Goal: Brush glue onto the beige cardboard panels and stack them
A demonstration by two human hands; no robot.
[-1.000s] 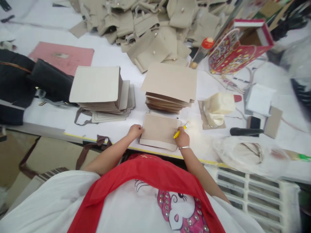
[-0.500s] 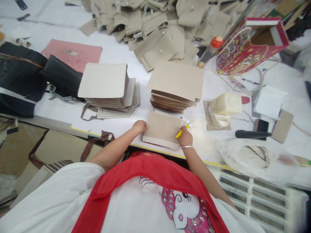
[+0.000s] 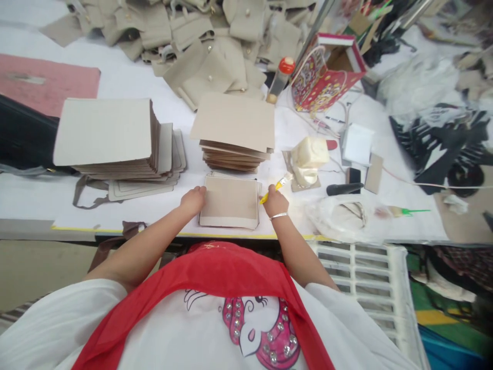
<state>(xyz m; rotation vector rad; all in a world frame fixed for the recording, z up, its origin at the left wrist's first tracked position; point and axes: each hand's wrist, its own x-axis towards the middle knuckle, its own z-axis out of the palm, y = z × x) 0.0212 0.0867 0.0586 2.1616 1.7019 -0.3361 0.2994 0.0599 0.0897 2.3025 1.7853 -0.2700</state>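
Observation:
A beige rectangular panel lies flat on top of a few more at the table's near edge. My left hand rests closed against its left side and holds it down. My right hand sits at the panel's right side, gripping a yellow-handled brush whose bristles point up and right toward a cream glue jug.
Two stacks of beige panels stand behind: a tall one at left, a lower one in the middle. Finished beige bags are heaped at the back. A red printed box, a red-capped bottle, a black tool and a white crate lie to the right.
The view has swung to the right, so everything sits further left in the picture. Both hands stay at the panel's two sides; the brush tip has lifted slightly toward the jug.

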